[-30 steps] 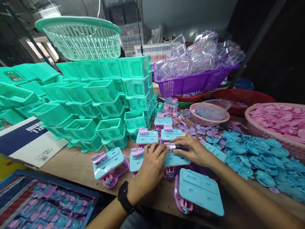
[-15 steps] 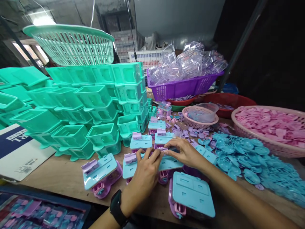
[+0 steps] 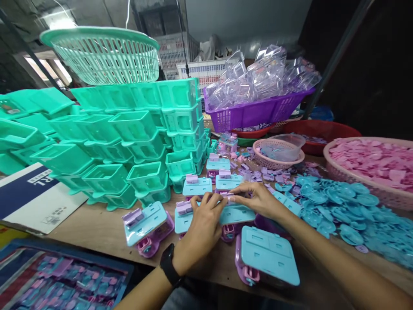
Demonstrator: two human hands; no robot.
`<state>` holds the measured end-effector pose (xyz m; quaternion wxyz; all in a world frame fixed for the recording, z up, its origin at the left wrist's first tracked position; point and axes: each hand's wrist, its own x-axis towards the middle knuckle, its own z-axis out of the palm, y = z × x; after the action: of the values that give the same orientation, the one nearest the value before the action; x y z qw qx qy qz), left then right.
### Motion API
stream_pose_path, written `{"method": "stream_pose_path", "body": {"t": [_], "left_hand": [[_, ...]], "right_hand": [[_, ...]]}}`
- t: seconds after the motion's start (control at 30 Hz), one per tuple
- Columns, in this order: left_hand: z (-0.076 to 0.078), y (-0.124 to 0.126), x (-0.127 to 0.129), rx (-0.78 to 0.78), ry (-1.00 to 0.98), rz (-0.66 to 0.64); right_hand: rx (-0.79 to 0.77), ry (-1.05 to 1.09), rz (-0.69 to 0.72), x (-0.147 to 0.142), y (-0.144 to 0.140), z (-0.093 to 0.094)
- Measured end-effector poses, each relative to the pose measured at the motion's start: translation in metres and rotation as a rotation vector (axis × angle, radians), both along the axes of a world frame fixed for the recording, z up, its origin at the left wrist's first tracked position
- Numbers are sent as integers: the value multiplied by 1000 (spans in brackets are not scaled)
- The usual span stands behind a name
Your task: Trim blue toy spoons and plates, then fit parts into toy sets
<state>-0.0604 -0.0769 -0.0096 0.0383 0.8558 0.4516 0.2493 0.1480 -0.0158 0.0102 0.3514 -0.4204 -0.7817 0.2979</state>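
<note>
Both hands are at work on one blue-topped toy unit [image 3: 237, 214] lying on the wooden bench [image 3: 97, 224], in the middle of the near row. The left hand [image 3: 201, 226], a black watch [image 3: 170, 265] on its wrist, has its fingers curled down onto the unit's left end. The right hand [image 3: 258, 199] pinches a small lilac clip [image 3: 227, 196] between thumb and fingertips at the unit's far edge. Against the views of a second ago, the fingers have drawn closer together over the clip and it sits lower against the blue top, which I judge to mean it is being pressed home; whether it has seated cannot be told.

Like units with lilac clips fitted [image 3: 197, 185] lie just beyond; one [image 3: 146, 222] lies to the left, and a unit with no clip showing [image 3: 269, 256] lies nearest on the right. Stacked green housings [image 3: 129, 142] fill the far left; loose blue discs [image 3: 338, 211] spread to the right.

Writing: the white-and-navy card [image 3: 32, 198] at the left shows the letters "RL", upside down; smaller print is illegible.
</note>
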Motion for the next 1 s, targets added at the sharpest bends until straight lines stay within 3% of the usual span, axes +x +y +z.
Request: {"method": "stream_pose_path", "body": {"t": [0.27,0.4,0.57,0.73,1.0], "left_hand": [[-2,-1,4,123,21,-40],[2,2,5,171,41,-42],[2,4,-2,183,81,-76],[-3,3,-7,171,113,-42],[1,12,-6,234,92,-35]], "right_hand": [[161,-1,49,4,-1,-5],[143,62,55,7,4,-14],[286,-35,146,6,11,-3],[53,-27,182,8,16,8],[-110,134,151,4,15,0]]}}
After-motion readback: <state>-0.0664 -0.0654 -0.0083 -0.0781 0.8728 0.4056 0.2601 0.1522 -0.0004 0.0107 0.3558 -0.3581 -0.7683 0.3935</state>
